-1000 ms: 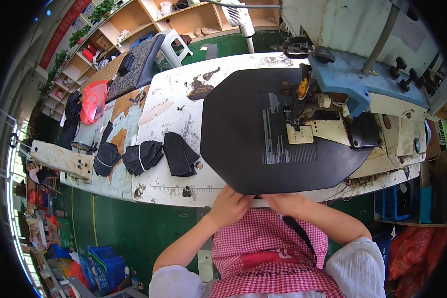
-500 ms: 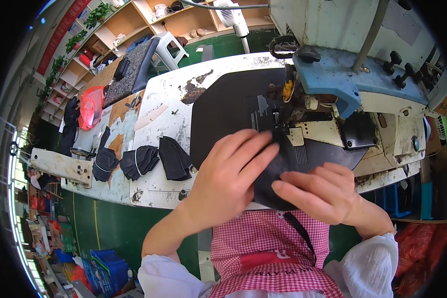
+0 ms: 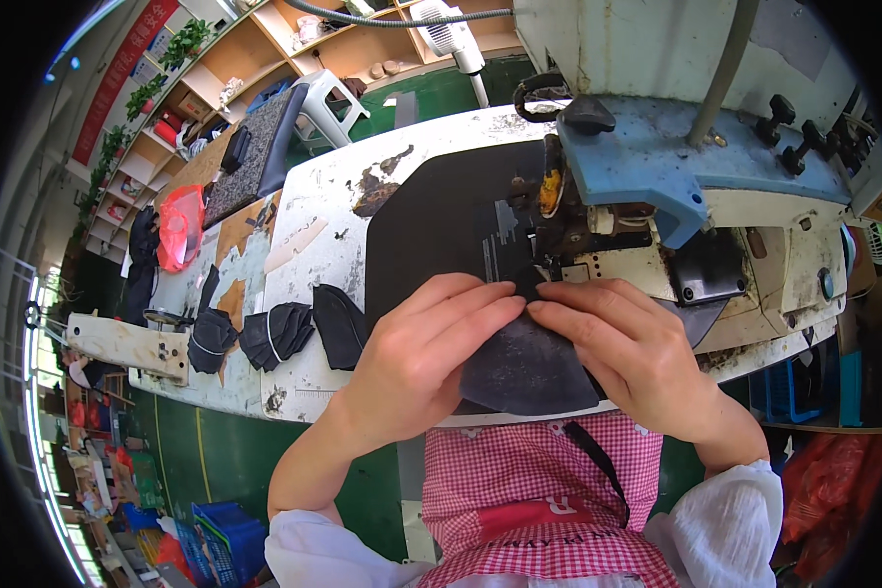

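Note:
A dark, flat, leather-like piece (image 3: 531, 370) with a curved near edge lies in front of me, just on the near side of a machine's metal plate. My left hand (image 3: 431, 338) pinches its far edge, fingertips pressed together. Close beside it, my right hand (image 3: 622, 343) grips the same edge with thumb and fingers. The fingertips of both hands almost meet and cover the far end of the piece. Right behind them stands the working head of an industrial machine (image 3: 637, 157) with a blue arm. Beneath the piece is a black mat (image 3: 426, 230) on the white worktable.
Left of my hand lie a stack of dark cut pieces (image 3: 337, 328) and tied bundles of them (image 3: 276, 335). A red plastic bag (image 3: 179, 230) sits farther left. Beyond the table are a white stool (image 3: 328, 110), a fan (image 3: 451, 44) and wooden shelves. Blue crates (image 3: 227, 539) stand on the floor.
My right hand has moved up and left to meet the left hand at the machine. The dark piece has turned and now spreads toward me between both hands.

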`<state>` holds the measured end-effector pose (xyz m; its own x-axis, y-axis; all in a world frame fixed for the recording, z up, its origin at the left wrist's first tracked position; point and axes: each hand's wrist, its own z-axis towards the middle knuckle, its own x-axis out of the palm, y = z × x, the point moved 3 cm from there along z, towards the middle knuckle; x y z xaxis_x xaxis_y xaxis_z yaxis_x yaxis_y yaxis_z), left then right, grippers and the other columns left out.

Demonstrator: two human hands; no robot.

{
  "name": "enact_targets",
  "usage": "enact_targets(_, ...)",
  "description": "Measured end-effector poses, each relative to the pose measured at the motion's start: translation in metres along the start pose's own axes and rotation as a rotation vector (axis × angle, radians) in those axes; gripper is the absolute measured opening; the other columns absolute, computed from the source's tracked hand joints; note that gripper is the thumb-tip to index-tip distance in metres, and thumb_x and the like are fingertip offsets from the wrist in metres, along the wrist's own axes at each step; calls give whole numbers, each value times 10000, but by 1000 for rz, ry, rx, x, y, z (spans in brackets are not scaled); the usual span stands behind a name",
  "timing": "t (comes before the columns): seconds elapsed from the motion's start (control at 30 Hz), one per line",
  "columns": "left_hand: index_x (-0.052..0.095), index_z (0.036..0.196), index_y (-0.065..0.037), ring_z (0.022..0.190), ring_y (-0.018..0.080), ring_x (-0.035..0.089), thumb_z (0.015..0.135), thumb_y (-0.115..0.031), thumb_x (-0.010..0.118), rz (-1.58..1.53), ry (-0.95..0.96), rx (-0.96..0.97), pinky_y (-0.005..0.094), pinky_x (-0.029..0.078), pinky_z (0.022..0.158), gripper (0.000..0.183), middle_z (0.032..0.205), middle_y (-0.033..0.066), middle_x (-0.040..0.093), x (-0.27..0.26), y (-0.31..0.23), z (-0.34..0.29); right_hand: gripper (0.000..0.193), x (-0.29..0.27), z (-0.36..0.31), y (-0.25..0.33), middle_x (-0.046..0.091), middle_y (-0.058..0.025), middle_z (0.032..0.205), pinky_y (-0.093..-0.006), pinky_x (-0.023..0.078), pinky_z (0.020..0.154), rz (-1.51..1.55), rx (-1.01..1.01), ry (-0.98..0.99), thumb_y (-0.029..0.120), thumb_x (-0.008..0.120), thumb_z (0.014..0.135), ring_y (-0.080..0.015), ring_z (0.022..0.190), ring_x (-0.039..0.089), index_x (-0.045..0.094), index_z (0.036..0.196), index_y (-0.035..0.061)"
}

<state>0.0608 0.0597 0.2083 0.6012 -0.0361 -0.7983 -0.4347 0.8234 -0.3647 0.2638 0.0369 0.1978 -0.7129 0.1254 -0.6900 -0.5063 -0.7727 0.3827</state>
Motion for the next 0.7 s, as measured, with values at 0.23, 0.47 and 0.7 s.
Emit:
enact_targets(0.23,665,1195,-6,1116,366,615,756,-42,674,-24,33,17,417,515,933,441,1252,163,658,5,9,7,417,0,-3,0,634,-172,1162,-370,572,816,-121,11,-19,0,663,727,-316,1006,653,651,1143,-17)
enact_targets(0.47,661,1200,5,1147,371,601,752,32,607,-24,73,19,428,511,956,452,1267,164,648,4,8,7,466,6,-8,1,630,-172,1185,-357,579,807,-231,-56,19,32,638,685,-305,1037,645,656,1147,-21)
enact_targets(0.7,661,1196,10,1153,372,597,753,24,588,14,87,31,427,514,962,449,1272,166,643,4,7,8,454,5,-7,3,638,-171,1172,-362,573,833,-234,-67,29,35,636,681,-306,1048,642,657,1127,-49)
